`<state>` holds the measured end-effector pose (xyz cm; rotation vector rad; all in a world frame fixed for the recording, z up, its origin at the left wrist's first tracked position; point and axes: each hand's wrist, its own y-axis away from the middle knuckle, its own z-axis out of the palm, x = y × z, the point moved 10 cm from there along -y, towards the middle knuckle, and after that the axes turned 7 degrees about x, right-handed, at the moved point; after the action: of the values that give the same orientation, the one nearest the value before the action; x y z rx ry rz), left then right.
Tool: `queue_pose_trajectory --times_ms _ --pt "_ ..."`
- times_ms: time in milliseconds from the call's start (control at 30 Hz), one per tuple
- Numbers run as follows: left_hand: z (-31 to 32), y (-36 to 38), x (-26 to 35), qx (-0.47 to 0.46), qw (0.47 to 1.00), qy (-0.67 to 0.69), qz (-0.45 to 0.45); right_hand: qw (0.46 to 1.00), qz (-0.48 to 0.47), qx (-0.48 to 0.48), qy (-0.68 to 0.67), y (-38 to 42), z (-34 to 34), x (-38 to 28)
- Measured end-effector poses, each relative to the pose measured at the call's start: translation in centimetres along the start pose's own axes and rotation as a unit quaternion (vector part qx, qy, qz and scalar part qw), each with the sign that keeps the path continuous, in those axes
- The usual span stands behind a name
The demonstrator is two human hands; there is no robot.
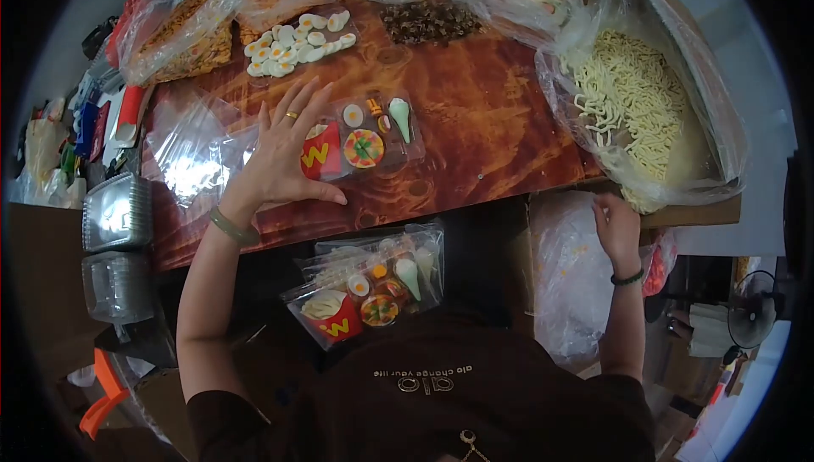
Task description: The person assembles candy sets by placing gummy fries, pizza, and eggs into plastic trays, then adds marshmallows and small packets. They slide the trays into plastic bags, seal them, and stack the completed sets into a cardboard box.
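My left hand, with a ring and a bangle, is spread open over the left end of a clear plastic tray on the table. In this tray sit a red fries box with a yellow letter, a small pizza, a fried egg and a green ice cream cone, all toy-like. My right hand is at the table's right front edge, just below a pile of pale yellow noodle-like sticks. Its fingers are curled; what they hold, if anything, is hidden.
Filled trays are stacked below the table edge. Fried-egg pieces, brown pieces and bags of small parts line the back. Empty clear trays are stacked at left, near clear plastic sheets. An open bag surrounds the sticks.
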<state>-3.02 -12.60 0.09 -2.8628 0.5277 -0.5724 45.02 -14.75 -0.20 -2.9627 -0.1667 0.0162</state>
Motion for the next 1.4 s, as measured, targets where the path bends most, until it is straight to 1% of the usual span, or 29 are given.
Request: queue_pose_trajectory --times_ms 33,67,100,133,167,200,267,367,433,467,567,633,667,733,767,800,833,933,1000,1067,1133,1167,1267,1300,1333,1367,1400 --pt "-0.3 -0.4 0.3 0.018 1.0 0.017 0.017 0.988 0.012 0.001 -0.154 -2.6 -1.1 -2.9" --pt "-0.8 -0.7 0.6 0.037 0.998 0.034 0.032 0.953 0.02 0.003 -0.304 -5.3 -1.4 -5.5" --pt "-0.8 -1.0 0.7 0.038 0.998 0.033 0.033 0.927 -0.033 0.002 -0.373 -8.3 -1.3 -8.5" --pt "-0.9 -1.2 1.1 0.045 0.997 0.041 0.04 0.921 -0.072 0.001 -0.382 -11.3 -1.5 -11.6" --pt "-1.1 -1.4 1.4 0.052 0.996 0.049 0.047 0.921 -0.122 0.03 -0.369 -14.3 -1.4 -14.3" --pt "-1.2 -1.5 1.4 0.053 0.996 0.048 0.047 0.924 -0.148 0.047 -0.351 -17.3 -0.6 -16.5" --pt "-1.7 -1.5 1.5 0.064 0.996 0.054 0.042 0.907 -0.208 0.074 -0.36 -22.7 2.2 -19.6" --pt "-2.0 -0.9 0.7 0.064 0.997 0.043 0.025 0.92 -0.198 0.082 -0.329 -27.9 5.1 -22.5" --pt "-2.2 -0.7 0.3 0.064 0.997 0.044 0.014 0.946 -0.187 0.093 -0.248 -29.9 6.7 -23.2" --pt "-2.2 -0.6 0.0 0.063 0.997 0.047 0.004 0.946 -0.187 0.091 -0.247 -30.7 7.2 -23.1" --pt "-2.2 -0.3 -0.9 0.068 0.997 0.037 -0.001 0.938 -0.2 0.076 -0.275 -30.9 7.7 -23.2" --pt "-2.1 -0.1 -1.3 0.077 0.996 0.052 0.004 0.907 -0.18 0.098 -0.368 -29.4 5.7 -22.4" --pt "-2.2 -0.1 -1.3 0.088 0.994 0.066 0.01 0.907 -0.18 0.094 -0.368 -28.8 5.9 -22.3" --pt "-2.0 -0.2 -1.3 0.078 0.995 0.068 -0.005 0.908 -0.27 0.061 -0.313 -26.9 6.5 -23.7" --pt "-1.8 -0.3 -1.4 0.069 0.995 0.067 -0.017 0.909 -0.269 0.059 -0.313 -26.9 7.1 -23.7" --pt "-1.6 -0.3 -1.5 0.068 0.995 0.068 -0.016 0.918 -0.27 0.072 -0.28 -26.8 7.7 -23.9" --pt "-1.5 -0.4 -1.5 0.079 0.994 0.073 -0.011 0.926 -0.272 0.085 -0.247 -26.8 8.1 -23.9" --pt "-1.3 -0.3 -1.6 0.092 0.993 0.081 -0.005 0.93 -0.289 0.083 -0.212 -26.3 8.0 -24.4" --pt "-1.4 -0.2 -1.6 0.093 0.992 0.082 -0.005 0.926 -0.295 0.063 -0.225 -26.4 8.0 -24.8" --pt "-1.0 -0.2 -0.7 0.074 0.992 0.099 -0.003 0.921 -0.304 0.04 -0.24 -26.1 8.1 -25.3" --pt "-0.4 -0.4 0.0 0.07 0.995 0.078 -0.001 0.908 -0.264 0.016 -0.324 -26.0 7.8 -25.3" --pt "-0.1 -0.4 0.3 0.067 0.996 0.058 0.005 0.905 -0.267 0.005 -0.33 -25.5 7.7 -25.5" --pt "1.2 -0.3 -0.5 0.055 0.998 0.026 -0.009 0.903 -0.224 0.03 -0.365 -24.5 6.7 -24.9" --pt "1.5 -0.3 -0.7 0.049 0.999 0.014 -0.01 0.891 -0.224 0.053 -0.392 -23.7 6.1 -25.0" --pt "1.7 -0.3 -0.9 0.052 0.999 0.011 -0.007 0.89 -0.226 0.049 -0.394 -22.1 4.8 -25.9" --pt "1.9 -0.3 -1.1 0.05 0.999 0.011 -0.011 0.876 -0.203 -0.007 -0.438 -20.3 4.2 -26.7" --pt "2.0 -0.4 -0.8 0.055 0.998 0.006 0.007 0.857 -0.178 -0.061 -0.479 -18.4 4.0 -27.5"
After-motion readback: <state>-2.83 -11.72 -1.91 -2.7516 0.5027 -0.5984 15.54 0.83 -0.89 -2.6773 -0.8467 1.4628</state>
